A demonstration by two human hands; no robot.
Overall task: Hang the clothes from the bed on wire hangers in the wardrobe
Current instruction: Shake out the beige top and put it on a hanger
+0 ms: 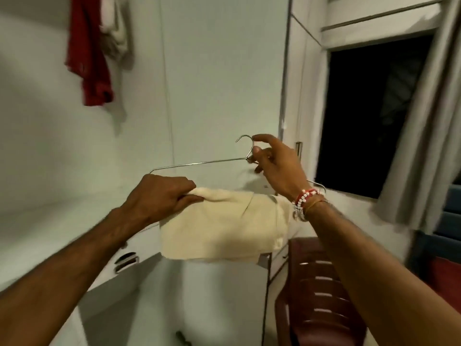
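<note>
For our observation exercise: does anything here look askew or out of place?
Yes. The wire hanger, pinched at its neck by the right hand, tilts down toward the window. The cream cloth under it is bunched where the left hand grips it, so it hangs unevenly.

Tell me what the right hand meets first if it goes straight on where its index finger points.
Likely the white cabinet panel behind. The right hand pinches the wire hanger by its neck, index finger aimed up-left past the hook; nothing else shows there, though depth is unclear.
</note>
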